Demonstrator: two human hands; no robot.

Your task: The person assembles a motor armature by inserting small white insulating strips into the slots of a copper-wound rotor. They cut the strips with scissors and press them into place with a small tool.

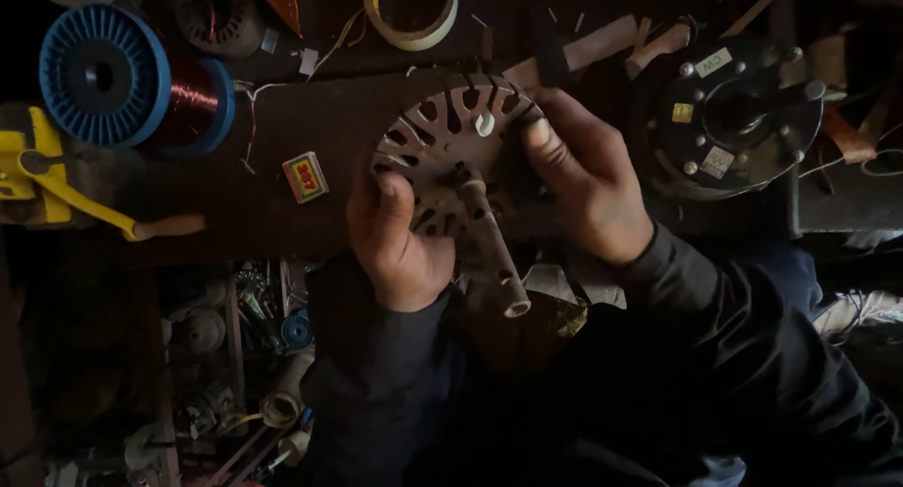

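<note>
Beside slotted stator [450,139] in both hands, small red-yellow box [305,176]

dull metal stator [442,148], seemingly glossy copper wire [191,101]

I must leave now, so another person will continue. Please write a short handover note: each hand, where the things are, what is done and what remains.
Left hand: grips the near rim of the round slotted metal stator core with a pale shaft.
Right hand: grips its far right rim, thumb on the face.
Things: core held over the dark wooden bench; blue spool of copper wire at left; black round motor cover at right.
Done: slots look bare, no winding visible.
Left: cannot tell.
</note>
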